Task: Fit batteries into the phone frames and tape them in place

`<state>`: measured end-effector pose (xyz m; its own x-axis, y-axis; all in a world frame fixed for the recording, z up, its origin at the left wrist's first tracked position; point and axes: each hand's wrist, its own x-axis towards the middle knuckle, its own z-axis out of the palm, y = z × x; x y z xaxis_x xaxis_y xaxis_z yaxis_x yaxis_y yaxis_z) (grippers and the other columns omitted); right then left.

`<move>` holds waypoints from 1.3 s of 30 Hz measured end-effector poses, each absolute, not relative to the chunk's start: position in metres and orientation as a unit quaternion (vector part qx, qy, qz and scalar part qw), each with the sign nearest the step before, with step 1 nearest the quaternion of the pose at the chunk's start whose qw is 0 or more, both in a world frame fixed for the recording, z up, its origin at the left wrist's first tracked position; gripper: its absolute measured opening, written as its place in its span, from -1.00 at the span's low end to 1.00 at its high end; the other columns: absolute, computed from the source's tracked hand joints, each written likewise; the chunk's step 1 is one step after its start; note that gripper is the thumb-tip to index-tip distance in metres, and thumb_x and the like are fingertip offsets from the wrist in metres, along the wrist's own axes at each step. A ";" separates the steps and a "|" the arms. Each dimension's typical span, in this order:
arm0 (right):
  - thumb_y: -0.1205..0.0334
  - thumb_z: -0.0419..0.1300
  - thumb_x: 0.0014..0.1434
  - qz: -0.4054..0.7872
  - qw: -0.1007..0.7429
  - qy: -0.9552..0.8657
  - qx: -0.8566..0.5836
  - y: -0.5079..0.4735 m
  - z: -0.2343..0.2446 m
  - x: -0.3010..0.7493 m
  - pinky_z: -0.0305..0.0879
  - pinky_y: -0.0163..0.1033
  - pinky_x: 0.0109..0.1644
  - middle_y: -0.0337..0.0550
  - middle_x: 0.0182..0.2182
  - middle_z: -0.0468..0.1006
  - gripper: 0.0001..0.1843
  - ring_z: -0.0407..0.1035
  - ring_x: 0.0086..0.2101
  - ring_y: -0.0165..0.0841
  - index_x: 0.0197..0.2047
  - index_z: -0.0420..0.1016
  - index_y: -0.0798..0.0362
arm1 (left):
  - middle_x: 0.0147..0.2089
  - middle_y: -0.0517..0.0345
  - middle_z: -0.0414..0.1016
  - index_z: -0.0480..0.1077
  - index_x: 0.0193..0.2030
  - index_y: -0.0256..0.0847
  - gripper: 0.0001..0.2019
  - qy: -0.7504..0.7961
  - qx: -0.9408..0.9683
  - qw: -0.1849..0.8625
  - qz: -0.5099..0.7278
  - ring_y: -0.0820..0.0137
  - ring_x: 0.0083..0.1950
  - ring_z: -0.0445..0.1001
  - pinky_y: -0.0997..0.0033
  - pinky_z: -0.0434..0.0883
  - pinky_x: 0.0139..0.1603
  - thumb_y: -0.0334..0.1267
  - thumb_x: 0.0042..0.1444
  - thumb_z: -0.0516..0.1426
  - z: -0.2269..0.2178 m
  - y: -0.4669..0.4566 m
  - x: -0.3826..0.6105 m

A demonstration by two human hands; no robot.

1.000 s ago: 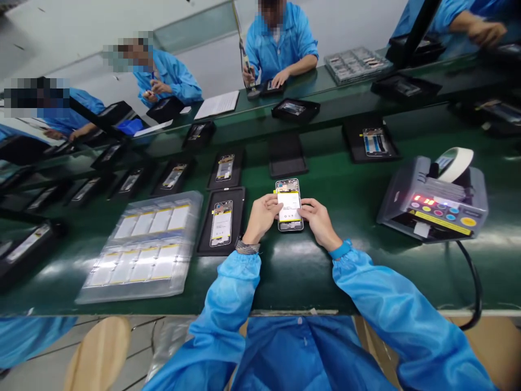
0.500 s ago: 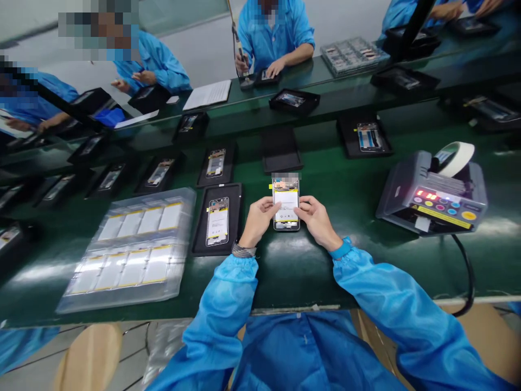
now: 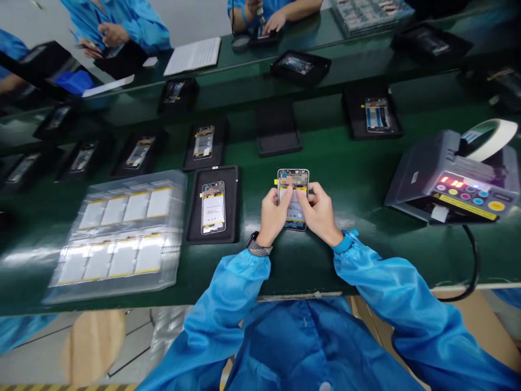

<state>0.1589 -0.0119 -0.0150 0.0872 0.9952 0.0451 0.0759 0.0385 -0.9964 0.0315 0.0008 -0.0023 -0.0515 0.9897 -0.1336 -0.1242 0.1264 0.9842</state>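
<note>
Between my two hands is an opened smartphone [image 3: 293, 209], its circuit board at the top and a pale battery with yellow edges below. A small yellow-green tab sticks out at its upper left. My left hand [image 3: 274, 213] grips the left side, thumb lying on the upper edge of the battery. From the other side my right hand [image 3: 319, 212] holds the phone's right edge, its thumb also on the battery top. Just left of my hands, a second opened phone with a battery [image 3: 213, 209] lies in a black tray [image 3: 191, 228].
At left lies a clear plastic tray [image 3: 171, 271] of several batteries. A tape dispenser [image 3: 431, 168] with lit digits stands at right, its cable hanging over the front edge. More black trays [image 3: 279, 127] line the bench; co-workers' hands [image 3: 274, 23] work across it.
Both thumbs have moved up the battery to its upper edge and closer together. The phone sits flatter. The view has tilted downward.
</note>
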 end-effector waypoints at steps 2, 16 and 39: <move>-0.15 0.18 0.35 0.416 0.509 -0.531 -0.534 -0.014 -0.013 0.158 0.20 -0.35 -0.50 -0.28 -0.50 0.58 -0.64 0.37 -0.57 -0.41 -0.12 0.37 -0.01 | -0.41 0.23 0.42 0.37 -0.36 -0.23 -0.50 0.528 0.419 0.526 0.519 0.50 -0.40 0.36 0.49 0.28 -0.41 0.20 0.04 0.35 -0.003 -0.001 0.035; 0.04 0.19 0.38 0.310 0.540 -0.584 -0.521 -0.022 -0.002 0.159 0.32 -0.32 -0.40 -0.19 -0.33 0.65 -0.76 0.50 -0.44 -0.38 -0.02 0.36 0.00 | -0.41 0.26 0.38 0.38 -0.35 -0.22 -0.61 0.536 0.448 0.460 0.548 0.50 -0.40 0.30 0.50 0.26 -0.37 0.07 0.13 0.34 0.002 -0.013 0.040; 0.02 0.24 0.34 0.301 0.580 -0.544 -0.526 -0.028 -0.002 0.153 0.39 -0.26 -0.30 -0.19 -0.32 0.64 -0.77 0.54 -0.39 -0.32 -0.12 0.36 -0.04 | -0.48 0.29 0.28 0.32 -0.47 -0.22 -0.59 0.521 0.472 0.459 0.544 0.52 -0.43 0.22 0.49 0.19 -0.41 -0.01 0.11 0.36 0.001 -0.012 0.039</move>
